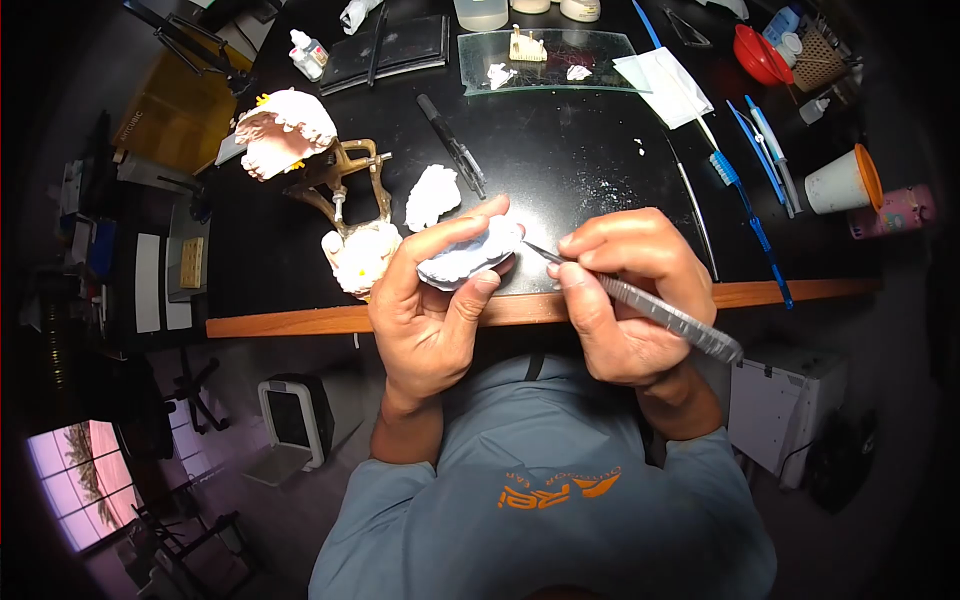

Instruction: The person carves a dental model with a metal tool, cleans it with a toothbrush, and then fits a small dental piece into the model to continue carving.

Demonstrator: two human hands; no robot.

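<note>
A pale plaster dental cast point(468, 258) is held in the left hand point(430, 300), just above the near wooden edge of the black tabletop point(580, 150); the grip is closed on it, with the thumb laid along its top and the fingers curled up beneath it. A slim metal carving knife point(640, 305) is held in the right hand point(630, 295), the grip clamped on its knurled handle much as a pen is held, and its fine tip is set against the right end of the cast. The handle is seen to run out past the heel of that hand, toward the lower right. Both hands are kept close together over the tabletop's front edge, above the grey cap and shirt of the person. Just to the left of the left hand, a brass-coloured articulator point(345, 180) is stood on the tabletop, with a white plaster base point(362, 255) at its foot and a pink-and-white model of teeth point(282, 130) mounted at its raised end. A second loose piece of plaster point(432, 195) is laid just behind the held cast, beside a dark-handled tool point(452, 145). Farther back a glass slab point(550, 60) is set, bearing small white scraps. To the right, well apart from the hands, a blue toothbrush point(752, 215) and a white cup with an orange rim point(845, 180) are found.
</note>
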